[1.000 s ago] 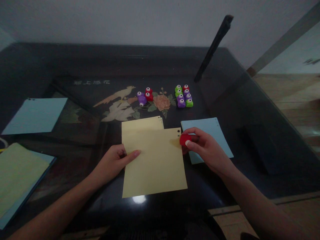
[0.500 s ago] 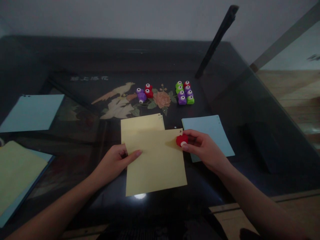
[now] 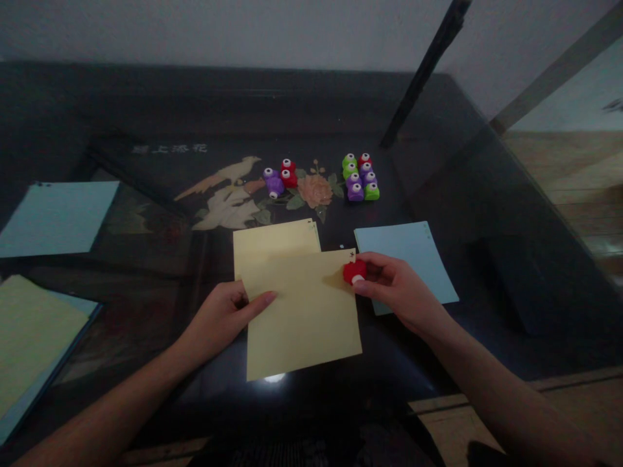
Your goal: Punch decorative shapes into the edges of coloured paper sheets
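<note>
A yellow sheet of paper [image 3: 302, 324] is pinched at its left edge by my left hand [image 3: 228, 314], thumb on top. My right hand [image 3: 396, 288] grips a small red craft punch [image 3: 354, 272] with a white button, at the sheet's right edge. A small dark punched shape shows in the corner just above the punch. Behind the held sheet lie more yellow sheets [image 3: 272, 240] with marks at their upper right corner. Under and beyond my right hand is a stack of light blue paper [image 3: 413, 250], its upper right corner marked too.
Several purple and red punches [image 3: 281, 178] stand at the middle back, and several green, purple and red ones [image 3: 360, 178] to their right. Blue paper [image 3: 58, 217] and yellow paper [image 3: 36, 337] lie left. A dark post [image 3: 421, 78] rises from the glossy dark table [image 3: 487, 194].
The view has shifted slightly. The lower edge of the held sheet has moved a little; both hands keep nearly the same hold, with the red craft punch still at its right edge.
</note>
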Tool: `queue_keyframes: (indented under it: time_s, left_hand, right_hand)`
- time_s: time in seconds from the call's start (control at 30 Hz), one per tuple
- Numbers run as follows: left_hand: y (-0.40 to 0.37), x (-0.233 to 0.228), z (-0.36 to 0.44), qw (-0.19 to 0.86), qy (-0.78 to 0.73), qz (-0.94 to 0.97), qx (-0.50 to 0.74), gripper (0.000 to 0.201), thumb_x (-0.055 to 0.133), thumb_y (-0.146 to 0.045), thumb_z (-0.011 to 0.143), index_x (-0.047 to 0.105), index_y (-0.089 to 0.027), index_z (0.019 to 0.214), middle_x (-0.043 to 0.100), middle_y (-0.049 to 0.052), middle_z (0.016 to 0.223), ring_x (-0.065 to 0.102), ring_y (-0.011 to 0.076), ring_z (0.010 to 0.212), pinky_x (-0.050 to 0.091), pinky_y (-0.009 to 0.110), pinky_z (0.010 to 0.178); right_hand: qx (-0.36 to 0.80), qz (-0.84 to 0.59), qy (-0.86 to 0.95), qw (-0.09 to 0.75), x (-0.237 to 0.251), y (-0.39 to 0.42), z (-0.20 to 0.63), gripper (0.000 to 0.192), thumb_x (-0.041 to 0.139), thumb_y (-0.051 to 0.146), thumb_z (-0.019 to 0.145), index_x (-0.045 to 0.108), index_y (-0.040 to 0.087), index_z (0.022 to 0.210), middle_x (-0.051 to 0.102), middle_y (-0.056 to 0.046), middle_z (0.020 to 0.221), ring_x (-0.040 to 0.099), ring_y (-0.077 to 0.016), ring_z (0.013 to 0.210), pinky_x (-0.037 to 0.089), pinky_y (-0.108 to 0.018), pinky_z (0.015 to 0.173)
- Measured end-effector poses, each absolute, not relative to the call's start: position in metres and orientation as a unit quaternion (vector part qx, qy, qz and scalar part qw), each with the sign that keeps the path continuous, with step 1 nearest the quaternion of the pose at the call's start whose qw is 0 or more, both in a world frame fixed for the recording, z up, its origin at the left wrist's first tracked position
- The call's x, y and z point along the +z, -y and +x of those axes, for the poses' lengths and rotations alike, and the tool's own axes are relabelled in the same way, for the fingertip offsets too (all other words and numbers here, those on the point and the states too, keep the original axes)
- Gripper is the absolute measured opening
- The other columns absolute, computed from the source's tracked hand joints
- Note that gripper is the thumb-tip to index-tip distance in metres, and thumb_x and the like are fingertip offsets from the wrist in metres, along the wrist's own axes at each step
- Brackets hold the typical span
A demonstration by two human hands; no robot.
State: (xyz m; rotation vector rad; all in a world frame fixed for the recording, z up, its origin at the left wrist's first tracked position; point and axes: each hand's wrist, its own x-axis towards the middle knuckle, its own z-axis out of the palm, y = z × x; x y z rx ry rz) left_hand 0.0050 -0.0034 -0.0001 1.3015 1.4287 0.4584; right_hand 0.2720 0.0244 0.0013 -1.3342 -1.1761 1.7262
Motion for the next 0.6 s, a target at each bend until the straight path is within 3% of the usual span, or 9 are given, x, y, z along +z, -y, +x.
queue_keyframes:
  time_s: [0.6]
  left_hand:
    - [0.003, 0.0015, 0.0062, 0.552, -0.602, 0.541, 0.201, 0.027, 0.059, -0.042, 0.078, 0.07, -0.017, 0.079, 0.076, 0.007, 0.083, 0.069, 0.0218, 0.072, 0.055, 0.03, 0.062]
  right_hand:
    - [0.648, -0.5, 0.47, 0.33, 0.0029, -0.0239, 0.272, 0.028, 0.077, 0.027, 0.066, 0.066, 0.022, 0.091, 0.074, -0.002, 0.092, 0.068, -0.0161, 0.083, 0.053, -0.037, 0.085]
